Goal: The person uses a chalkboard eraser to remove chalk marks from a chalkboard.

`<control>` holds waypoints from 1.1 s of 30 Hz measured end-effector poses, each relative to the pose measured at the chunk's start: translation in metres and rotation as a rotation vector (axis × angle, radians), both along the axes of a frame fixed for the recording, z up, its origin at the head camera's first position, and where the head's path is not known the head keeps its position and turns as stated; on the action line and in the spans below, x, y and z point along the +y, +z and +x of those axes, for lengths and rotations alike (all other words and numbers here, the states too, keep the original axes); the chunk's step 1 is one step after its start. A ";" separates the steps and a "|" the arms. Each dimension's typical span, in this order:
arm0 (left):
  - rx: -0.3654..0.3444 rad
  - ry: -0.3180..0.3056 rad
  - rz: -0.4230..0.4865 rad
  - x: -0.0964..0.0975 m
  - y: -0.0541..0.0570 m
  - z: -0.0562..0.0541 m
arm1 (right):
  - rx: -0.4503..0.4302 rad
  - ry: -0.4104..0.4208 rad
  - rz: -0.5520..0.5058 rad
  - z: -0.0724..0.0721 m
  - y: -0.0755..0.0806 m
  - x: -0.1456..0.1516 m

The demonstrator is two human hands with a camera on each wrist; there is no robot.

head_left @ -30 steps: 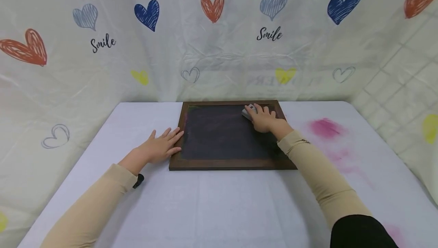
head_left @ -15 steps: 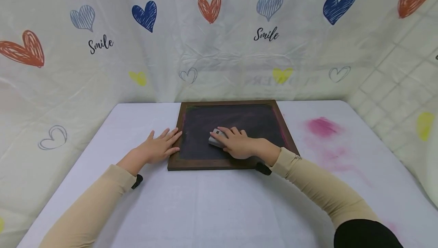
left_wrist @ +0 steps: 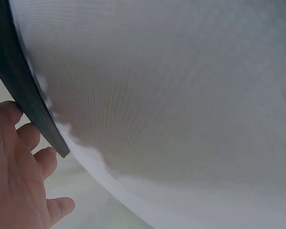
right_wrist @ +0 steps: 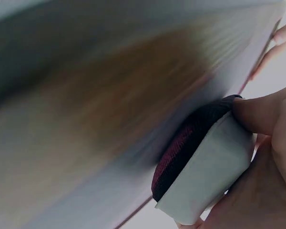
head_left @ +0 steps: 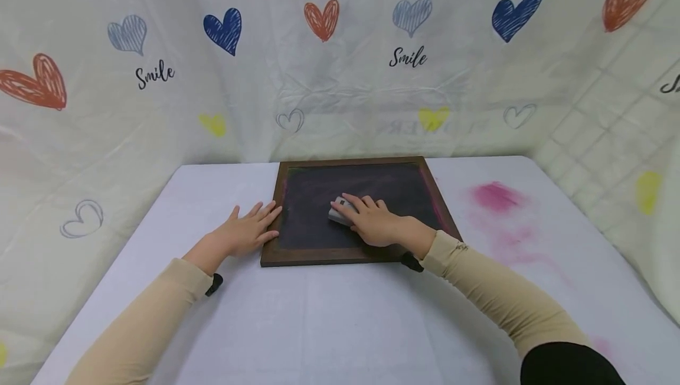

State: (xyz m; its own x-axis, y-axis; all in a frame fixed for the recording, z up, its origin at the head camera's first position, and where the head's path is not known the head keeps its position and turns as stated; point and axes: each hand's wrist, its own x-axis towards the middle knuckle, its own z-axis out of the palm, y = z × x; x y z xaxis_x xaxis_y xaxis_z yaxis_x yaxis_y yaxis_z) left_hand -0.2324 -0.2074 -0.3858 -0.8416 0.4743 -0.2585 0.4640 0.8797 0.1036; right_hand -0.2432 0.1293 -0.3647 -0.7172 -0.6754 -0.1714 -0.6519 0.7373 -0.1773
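A small blackboard (head_left: pixel 313 187) in a brown wooden frame lies on the white-covered table. My right hand (head_left: pixel 376 224) grips a grey board eraser (head_left: pixel 340 215) over the middle of the dark surface. In the right wrist view the eraser (right_wrist: pixel 207 167) shows a light body and a dark felt pad with pink dust, pad towards the board. My left hand (head_left: pixel 241 231) lies with spread, straight fingers against the frame's left edge. The left wrist view shows fingertips (left_wrist: pixel 29 135) of that hand at the dark frame edge (left_wrist: pixel 31 95).
Pink smudges (head_left: pixel 498 197) mark the tablecloth right of the board. A white curtain (head_left: pixel 350 90) printed with hearts hangs behind the table. Black wrist devices (head_left: pixel 411 262) sit under the sleeves.
My right hand has swept the eraser from the board's upper right to its middle, then shifted slightly right. The left hand stays at the frame's left edge.
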 end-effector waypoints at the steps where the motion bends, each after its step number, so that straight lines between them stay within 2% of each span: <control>1: 0.001 0.001 0.003 -0.001 -0.001 0.000 | 0.007 -0.013 0.007 -0.003 -0.001 0.002; 7: 0.003 0.003 -0.002 -0.005 -0.004 0.001 | 0.013 -0.130 0.025 -0.029 -0.005 0.029; 12: 0.003 0.002 0.005 -0.004 -0.005 0.001 | -0.015 -0.282 0.029 -0.049 -0.003 0.062; 17: 0.008 0.001 0.001 -0.003 -0.004 -0.001 | -0.029 -0.416 0.017 -0.063 0.000 0.089; 20: 0.007 -0.004 0.007 -0.002 -0.003 -0.002 | -0.033 -0.435 0.006 -0.066 0.000 0.096; 24: 0.007 -0.010 -0.002 -0.002 -0.004 -0.003 | -0.021 -0.418 -0.011 -0.066 -0.002 0.100; 31: 0.003 -0.007 0.009 -0.002 -0.002 -0.002 | 0.022 -0.433 -0.044 -0.061 0.004 0.102; 33: 0.011 -0.008 0.009 -0.004 -0.005 -0.004 | 0.033 -0.433 -0.056 -0.059 0.006 0.102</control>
